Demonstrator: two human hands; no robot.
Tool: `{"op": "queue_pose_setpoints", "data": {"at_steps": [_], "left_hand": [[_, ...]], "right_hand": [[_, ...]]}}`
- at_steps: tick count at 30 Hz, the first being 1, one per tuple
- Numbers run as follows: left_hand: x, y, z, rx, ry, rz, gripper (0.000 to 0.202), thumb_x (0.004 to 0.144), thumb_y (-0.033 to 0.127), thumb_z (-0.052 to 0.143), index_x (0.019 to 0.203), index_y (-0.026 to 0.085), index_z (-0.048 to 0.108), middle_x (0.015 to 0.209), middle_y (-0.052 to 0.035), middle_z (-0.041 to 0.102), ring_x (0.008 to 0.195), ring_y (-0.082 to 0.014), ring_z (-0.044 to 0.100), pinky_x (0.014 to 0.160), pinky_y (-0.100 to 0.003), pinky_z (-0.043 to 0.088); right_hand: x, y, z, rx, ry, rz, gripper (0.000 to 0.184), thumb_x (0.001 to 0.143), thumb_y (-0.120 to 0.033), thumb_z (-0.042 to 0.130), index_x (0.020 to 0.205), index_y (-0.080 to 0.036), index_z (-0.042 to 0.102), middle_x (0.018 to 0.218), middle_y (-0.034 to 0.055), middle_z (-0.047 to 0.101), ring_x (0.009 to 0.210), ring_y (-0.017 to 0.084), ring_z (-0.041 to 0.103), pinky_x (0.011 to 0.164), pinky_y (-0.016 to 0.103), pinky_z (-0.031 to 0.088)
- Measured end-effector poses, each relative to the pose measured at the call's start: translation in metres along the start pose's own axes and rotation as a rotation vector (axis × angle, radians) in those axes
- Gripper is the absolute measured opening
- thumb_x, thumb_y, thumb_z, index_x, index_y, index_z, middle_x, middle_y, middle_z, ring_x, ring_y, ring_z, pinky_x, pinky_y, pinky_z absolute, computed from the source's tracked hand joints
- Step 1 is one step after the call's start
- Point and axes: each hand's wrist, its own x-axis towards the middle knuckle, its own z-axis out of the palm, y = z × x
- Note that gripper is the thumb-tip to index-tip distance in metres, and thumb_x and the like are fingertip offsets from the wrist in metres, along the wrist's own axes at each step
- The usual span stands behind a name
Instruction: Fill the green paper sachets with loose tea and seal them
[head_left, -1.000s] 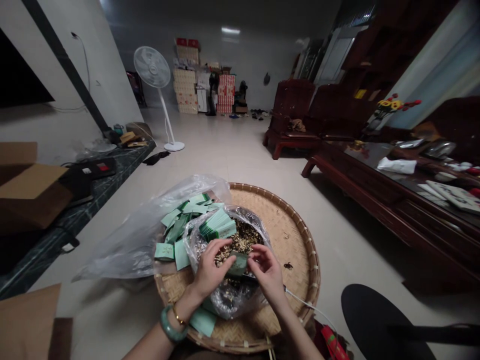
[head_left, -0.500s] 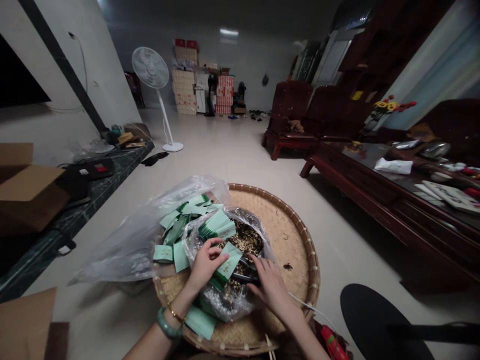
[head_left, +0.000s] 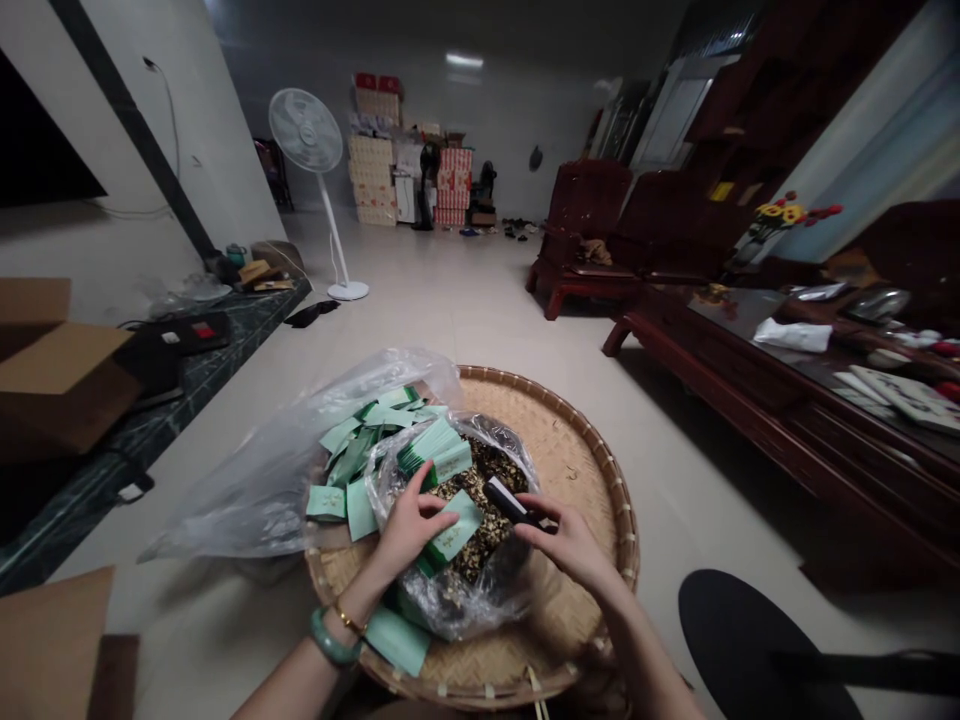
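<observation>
My left hand (head_left: 412, 520) pinches a small light-green paper packet (head_left: 457, 527) with printed lettering. My right hand (head_left: 566, 540) is closed on a slim black stapler-like tool (head_left: 514, 503) with a pale strip along it; its exact kind is unclear. Both hands are over a clear plastic bag (head_left: 517, 585) of loose dark and yellowish dried bits (head_left: 491, 465). On the bag's far side rests a fanned stack of green packets (head_left: 439, 445). More loose green packets (head_left: 360, 445) lie heaped to the left. Everything sits on a round woven bamboo tray (head_left: 574, 440).
A large clear plastic sheet (head_left: 262, 480) hangs over the tray's left rim. Open cardboard boxes (head_left: 67, 370) stand at left, and a black round base (head_left: 739, 640) at lower right. Beyond are a white standing fan (head_left: 330, 220) and a dark wooden table (head_left: 690, 370).
My right hand has picked the black tool up from the bag and tilted it, drawing slightly right. The left hand keeps hold of the packet, nearly unmoved.
</observation>
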Motion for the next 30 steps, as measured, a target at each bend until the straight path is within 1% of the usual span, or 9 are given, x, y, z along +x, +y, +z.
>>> {"op": "queue_pose_setpoints", "data": {"at_steps": [3, 7, 11, 15, 17, 20, 23, 27, 30], "left_hand": [[-0.003, 0.0, 0.008, 0.009, -0.048, -0.009, 0.11, 0.062, 0.024, 0.078, 0.148, 0.01, 0.012, 0.069, 0.0028, 0.07, 0.067, -0.016, 0.064, 0.069, -0.027, 0.047], [-0.004, -0.002, 0.012, 0.039, -0.056, -0.014, 0.11, 0.06, 0.022, 0.078, 0.149, 0.01, 0.013, 0.067, 0.0036, 0.069, 0.067, -0.0155, 0.064, 0.073, -0.028, 0.047], [-0.003, -0.002, 0.011, 0.062, -0.071, -0.016, 0.108, 0.061, 0.021, 0.077, 0.148, 0.008, 0.014, 0.068, 0.0027, 0.069, 0.067, -0.0156, 0.063, 0.074, -0.029, 0.047], [0.001, 0.001, 0.01, 0.048, -0.077, -0.012, 0.106, 0.061, 0.021, 0.076, 0.148, 0.009, 0.017, 0.064, 0.0038, 0.069, 0.063, -0.015, 0.062, 0.069, -0.027, 0.047], [0.003, 0.003, 0.008, 0.022, -0.095, 0.004, 0.097, 0.062, 0.023, 0.076, 0.145, 0.011, 0.028, 0.063, 0.0046, 0.068, 0.06, -0.0135, 0.06, 0.066, -0.025, 0.047], [0.008, 0.009, 0.006, -0.009, -0.123, 0.044, 0.071, 0.064, 0.027, 0.075, 0.13, 0.012, 0.053, 0.067, 0.0025, 0.069, 0.06, -0.0124, 0.058, 0.063, -0.025, 0.047], [0.012, 0.014, 0.007, -0.036, -0.084, 0.07, 0.046, 0.063, 0.033, 0.076, 0.106, 0.014, 0.071, 0.079, -0.004, 0.073, 0.07, -0.0177, 0.063, 0.068, -0.029, 0.05], [0.013, 0.018, 0.013, -0.086, -0.017, 0.061, 0.034, 0.061, 0.037, 0.077, 0.086, 0.014, 0.075, 0.087, -0.0084, 0.074, 0.08, -0.0233, 0.065, 0.075, -0.033, 0.051], [0.01, 0.019, 0.02, -0.099, -0.015, 0.061, 0.031, 0.063, 0.039, 0.075, 0.081, 0.014, 0.071, 0.078, -0.0044, 0.071, 0.074, -0.0198, 0.063, 0.072, -0.031, 0.05]], "right_hand": [[0.008, -0.018, 0.004, 0.016, -0.055, 0.01, 0.037, 0.062, -0.033, 0.077, 0.096, -0.019, 0.074, 0.097, 0.0075, 0.074, 0.09, 0.028, 0.067, 0.081, 0.041, 0.051], [0.012, -0.024, 0.015, -0.015, -0.098, 0.005, 0.028, 0.063, -0.028, 0.075, 0.089, -0.019, 0.075, 0.089, 0.0063, 0.075, 0.084, 0.027, 0.067, 0.076, 0.039, 0.051], [0.011, -0.021, 0.017, -0.019, -0.122, -0.008, 0.024, 0.065, -0.026, 0.072, 0.088, -0.019, 0.075, 0.088, 0.0051, 0.075, 0.083, 0.025, 0.066, 0.078, 0.038, 0.05], [0.01, -0.015, 0.008, 0.084, -0.056, 0.013, 0.033, 0.066, -0.034, 0.072, 0.094, -0.017, 0.073, 0.092, 0.0069, 0.074, 0.083, 0.024, 0.066, 0.076, 0.037, 0.051], [0.01, -0.008, 0.004, 0.084, -0.002, 0.022, 0.036, 0.068, -0.039, 0.071, 0.096, -0.016, 0.072, 0.089, 0.0072, 0.074, 0.078, 0.024, 0.066, 0.072, 0.037, 0.052], [0.005, 0.008, 0.003, -0.071, 0.064, -0.024, 0.035, 0.067, -0.036, 0.071, 0.097, -0.017, 0.071, 0.092, 0.0082, 0.073, 0.081, 0.025, 0.066, 0.075, 0.039, 0.051], [-0.002, 0.027, 0.009, -0.292, 0.098, -0.095, 0.037, 0.066, -0.027, 0.07, 0.102, -0.019, 0.07, 0.103, 0.0105, 0.071, 0.096, 0.03, 0.063, 0.087, 0.044, 0.048], [-0.007, 0.033, 0.018, -0.378, 0.1, -0.147, 0.042, 0.066, -0.023, 0.068, 0.107, -0.017, 0.067, 0.107, 0.0137, 0.068, 0.102, 0.032, 0.06, 0.091, 0.047, 0.046], [-0.004, 0.02, 0.027, -0.162, 0.124, -0.159, 0.035, 0.077, -0.037, 0.062, 0.107, -0.019, 0.066, 0.108, 0.0124, 0.068, 0.099, 0.029, 0.062, 0.087, 0.043, 0.049]]}}
